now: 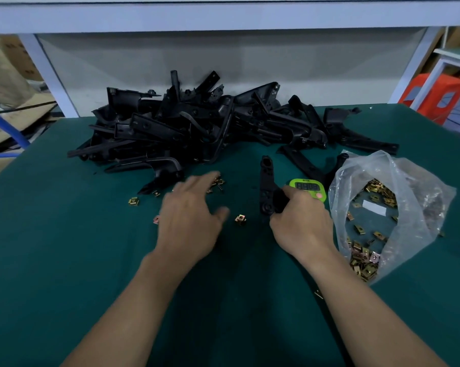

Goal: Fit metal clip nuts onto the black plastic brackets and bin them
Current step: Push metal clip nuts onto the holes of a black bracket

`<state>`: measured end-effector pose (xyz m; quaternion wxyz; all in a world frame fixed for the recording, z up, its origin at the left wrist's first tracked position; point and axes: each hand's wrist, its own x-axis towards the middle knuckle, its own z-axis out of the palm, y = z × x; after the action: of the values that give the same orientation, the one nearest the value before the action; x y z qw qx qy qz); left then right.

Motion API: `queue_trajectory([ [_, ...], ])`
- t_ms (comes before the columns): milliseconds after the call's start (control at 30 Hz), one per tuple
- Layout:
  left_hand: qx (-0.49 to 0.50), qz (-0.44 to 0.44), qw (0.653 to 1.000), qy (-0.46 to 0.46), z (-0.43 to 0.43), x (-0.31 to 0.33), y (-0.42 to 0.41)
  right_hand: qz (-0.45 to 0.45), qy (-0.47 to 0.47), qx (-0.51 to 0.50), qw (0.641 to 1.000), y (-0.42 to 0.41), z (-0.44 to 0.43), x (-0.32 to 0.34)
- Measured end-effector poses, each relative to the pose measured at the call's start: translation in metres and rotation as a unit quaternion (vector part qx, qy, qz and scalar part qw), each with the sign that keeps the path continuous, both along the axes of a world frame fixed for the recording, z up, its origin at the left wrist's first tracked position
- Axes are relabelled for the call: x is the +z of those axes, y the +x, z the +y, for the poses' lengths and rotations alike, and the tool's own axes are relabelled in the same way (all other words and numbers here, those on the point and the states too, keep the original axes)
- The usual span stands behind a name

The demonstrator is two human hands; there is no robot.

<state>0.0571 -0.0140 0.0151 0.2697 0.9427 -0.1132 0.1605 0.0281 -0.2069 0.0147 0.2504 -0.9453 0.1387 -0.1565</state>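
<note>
My right hand [301,221] grips a black plastic bracket [266,186] by its near end, and the bracket points away from me over the green table mat. My left hand [190,215] reaches forward, blurred, fingers stretched toward a small cluster of metal clip nuts [217,182] on the mat. A single clip nut [240,219] lies between my two hands. Other loose clip nuts [133,201] lie to the left. A large pile of black brackets [197,125] fills the far middle of the table.
A clear plastic bag [409,181] holding several clip nuts lies at the right. A green timer [307,188] sits just beyond my right hand. An orange stool [435,96] stands off the table's far right. Cardboard boxes [9,70] are stacked at the left.
</note>
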Motion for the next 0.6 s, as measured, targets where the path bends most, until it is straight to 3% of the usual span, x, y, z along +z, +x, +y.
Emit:
queue_trajectory([
  [100,0.051,0.022,0.998,0.036,0.02,0.006,0.012,-0.004,0.003,0.003,1.0,0.0,-0.001,-0.001],
  [200,0.041,0.076,0.994,0.067,0.021,-0.003,0.008,0.005,0.007,0.012,1.0,0.0,0.0,-0.002],
  [300,0.033,0.074,0.994,0.07,0.018,-0.004,0.009,0.017,0.01,0.033,0.999,0.0,0.001,-0.002],
  [467,0.031,0.04,0.999,0.003,0.018,-0.004,0.007,0.019,0.01,0.036,0.999,0.001,0.0,-0.003],
  [600,0.05,0.074,0.988,-0.128,0.019,0.001,0.008,0.018,0.012,0.037,0.999,0.002,0.0,-0.002],
])
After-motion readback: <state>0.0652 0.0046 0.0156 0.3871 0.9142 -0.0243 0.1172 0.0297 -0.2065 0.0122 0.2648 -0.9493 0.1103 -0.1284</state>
